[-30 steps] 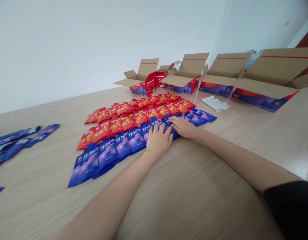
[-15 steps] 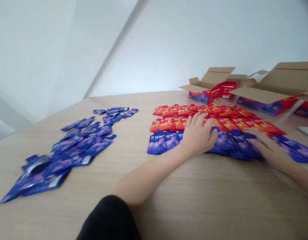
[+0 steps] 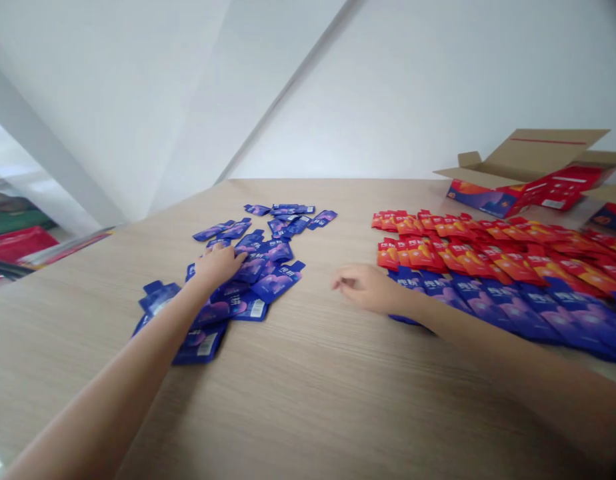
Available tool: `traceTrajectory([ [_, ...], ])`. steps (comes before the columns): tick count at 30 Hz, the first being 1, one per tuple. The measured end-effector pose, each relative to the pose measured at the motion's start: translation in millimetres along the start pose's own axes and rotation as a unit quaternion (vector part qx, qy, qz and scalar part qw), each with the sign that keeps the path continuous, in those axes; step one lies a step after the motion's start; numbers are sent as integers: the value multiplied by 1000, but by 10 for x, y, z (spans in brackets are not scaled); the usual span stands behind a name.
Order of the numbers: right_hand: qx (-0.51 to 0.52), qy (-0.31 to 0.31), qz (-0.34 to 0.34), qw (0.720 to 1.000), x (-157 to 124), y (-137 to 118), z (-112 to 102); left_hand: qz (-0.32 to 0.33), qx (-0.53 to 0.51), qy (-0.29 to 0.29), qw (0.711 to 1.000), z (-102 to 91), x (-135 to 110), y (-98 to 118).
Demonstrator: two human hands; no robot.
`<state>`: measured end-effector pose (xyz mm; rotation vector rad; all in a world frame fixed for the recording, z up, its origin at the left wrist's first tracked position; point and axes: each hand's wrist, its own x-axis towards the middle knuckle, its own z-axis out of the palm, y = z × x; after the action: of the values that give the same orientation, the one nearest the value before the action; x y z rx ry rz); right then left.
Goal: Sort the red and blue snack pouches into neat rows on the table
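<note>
My left hand (image 3: pixel 219 265) lies over a loose pile of purple-blue pouches (image 3: pixel 275 283) on the left, its thumb apart from the fingers. Its fingertips touch the pouches and are partly hidden; no pouch is lifted. My right hand (image 3: pixel 368 288) hovers above the table with curled fingers, and nothing shows in it. That hand is just left of a row of overlapping purple-blue pouches (image 3: pixel 508 310), and its wrist covers the row's left end. Behind this row lie overlapping rows of red-orange pouches (image 3: pixel 468 257).
An open cardboard box (image 3: pixel 488 197) with printed sides stands at the back right, with more boxes beside it. Several more purple pouches (image 3: pixel 288 217) lie farther back on the wooden table (image 3: pixel 308 387). A white wall (image 3: pixel 413 93) rises behind. Red and green items (image 3: pixel 23 250) show beyond the left edge.
The view has turned left. My left hand has gone from the rows on the right to the loose purple pile. My right hand has moved left, off the purple row.
</note>
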<state>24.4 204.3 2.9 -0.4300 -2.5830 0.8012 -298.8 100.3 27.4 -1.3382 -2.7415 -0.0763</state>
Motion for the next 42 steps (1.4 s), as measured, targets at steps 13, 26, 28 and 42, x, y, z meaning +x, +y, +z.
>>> traceTrajectory([
  [13,-208,38,100,972,1533,-28,1063,27,-90,-101,990,196,97,268],
  [26,-176,332,4,927,282,-407,-39,67,-648,-83,755,-254,-863,1065],
  [28,-188,344,-4,920,111,-560,-69,33,-755,-134,641,-335,-1146,1313],
  [42,-62,298,27,952,-1347,-781,-362,80,-803,-325,493,-460,-2187,2381],
])
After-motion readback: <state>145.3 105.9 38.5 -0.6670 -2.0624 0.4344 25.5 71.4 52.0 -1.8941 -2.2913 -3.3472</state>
